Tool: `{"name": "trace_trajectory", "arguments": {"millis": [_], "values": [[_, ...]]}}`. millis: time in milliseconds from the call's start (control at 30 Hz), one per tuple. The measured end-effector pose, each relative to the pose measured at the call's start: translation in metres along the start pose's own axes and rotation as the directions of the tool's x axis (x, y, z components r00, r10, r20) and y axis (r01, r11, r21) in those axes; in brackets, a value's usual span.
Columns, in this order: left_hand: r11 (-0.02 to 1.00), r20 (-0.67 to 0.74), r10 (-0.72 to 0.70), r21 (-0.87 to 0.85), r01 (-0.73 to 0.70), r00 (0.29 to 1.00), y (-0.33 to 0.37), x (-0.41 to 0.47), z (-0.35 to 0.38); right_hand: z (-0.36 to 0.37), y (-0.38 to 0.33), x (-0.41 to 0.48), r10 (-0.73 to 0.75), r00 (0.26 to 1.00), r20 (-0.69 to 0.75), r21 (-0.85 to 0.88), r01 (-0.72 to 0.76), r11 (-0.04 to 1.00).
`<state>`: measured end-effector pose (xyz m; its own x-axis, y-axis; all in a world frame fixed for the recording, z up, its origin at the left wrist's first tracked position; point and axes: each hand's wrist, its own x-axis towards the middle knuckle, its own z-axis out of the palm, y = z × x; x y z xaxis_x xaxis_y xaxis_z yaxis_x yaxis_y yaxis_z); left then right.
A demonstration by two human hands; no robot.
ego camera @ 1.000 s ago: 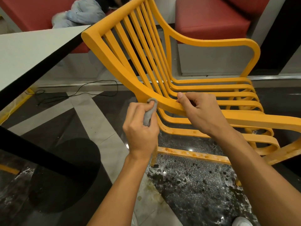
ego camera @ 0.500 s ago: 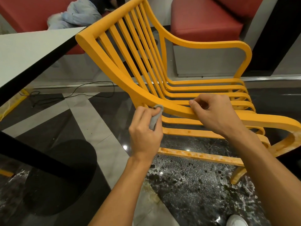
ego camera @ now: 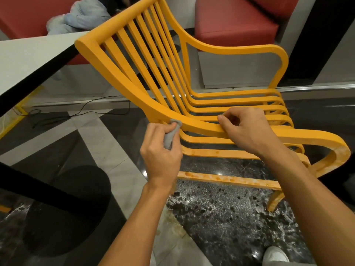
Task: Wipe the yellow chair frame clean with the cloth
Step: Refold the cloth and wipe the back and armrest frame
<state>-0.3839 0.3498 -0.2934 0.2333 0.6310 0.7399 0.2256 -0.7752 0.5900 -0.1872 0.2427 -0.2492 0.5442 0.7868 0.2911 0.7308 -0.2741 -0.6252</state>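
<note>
Down low, left hand [ego camera: 160, 154] pressing cloth [ego camera: 171, 134] against yellow chair frame [ego camera: 123, 81] edge.

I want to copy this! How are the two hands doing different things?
The left hand is closed around a grey cloth, pressing it against the yellow chair frame; the right hand holds no cloth. The right hand grips the frame's side rail from above, while the left hand reaches in from below. Both are bare and touch the same rail.

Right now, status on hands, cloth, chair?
Left hand shut on grey cloth, pressed to near side rail of yellow chair frame. Right hand gripping same rail, steadying. Lower crossbar looks stained. Nothing blocking.
</note>
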Motion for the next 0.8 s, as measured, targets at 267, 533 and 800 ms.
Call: {"name": "trace_trajectory", "arguments": {"millis": [267,533,800], "values": [[0.999,0.089,0.039,-0.035,-0.036,0.995,0.01,-0.014,0.016,-0.006,0.003,-0.004,-0.004,1.0,0.012,-0.045,0.005,0.999],[1.0,0.043,0.005,-0.006,-0.004,0.999,0.013,-0.016,0.019,-0.023,0.017,-0.01,0.012,1.0,-0.004,-0.074,-0.012,0.997],[1.0,0.095,0.022,-0.002,-0.022,0.995,0.017,-0.021,0.025,-0.024,0.024,-0.011,0.057,0.998,0.011,-0.039,-0.056,0.998]]}}
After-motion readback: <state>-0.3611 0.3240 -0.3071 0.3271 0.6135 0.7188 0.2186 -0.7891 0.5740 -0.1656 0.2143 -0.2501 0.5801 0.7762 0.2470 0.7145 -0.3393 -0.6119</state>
